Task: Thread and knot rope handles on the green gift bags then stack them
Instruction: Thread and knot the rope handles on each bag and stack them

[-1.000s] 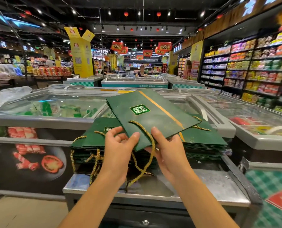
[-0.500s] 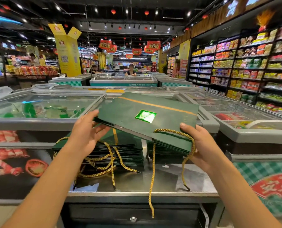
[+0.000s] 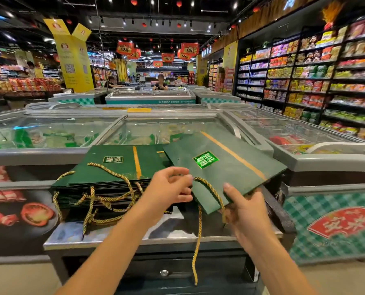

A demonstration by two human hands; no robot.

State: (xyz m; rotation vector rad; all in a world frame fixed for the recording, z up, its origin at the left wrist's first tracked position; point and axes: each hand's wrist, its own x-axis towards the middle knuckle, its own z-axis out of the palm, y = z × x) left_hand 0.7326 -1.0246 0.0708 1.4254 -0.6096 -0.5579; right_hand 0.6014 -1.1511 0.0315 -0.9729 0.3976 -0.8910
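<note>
While right hand (image 3: pixel 246 211) is gripping near corner of green gift bag (image 3: pixel 226 167), thumb on top, bag is hanging flat above bench (image 3: pixel 56 237), long axis running away to right; gold rope (image 3: pixel 211 190) is looping across its near edge and dangling past bench front. Left hand (image 3: pixel 171 188), fingers (image 3: pixel 187 177) curling at rope's entry point, is sitting nearer unthreaded hole (image 3: pixel 178 159); pinch unclear. Finished stack (image 3: pixel 113 173) is lying just left. Folded bag is showing no contents

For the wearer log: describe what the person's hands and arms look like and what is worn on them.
The left hand and right hand are bare: no gloves, rings, watch or bracelet in view. The left arm and right arm are bare too; no sleeve shows up to the frame's edge.
</note>
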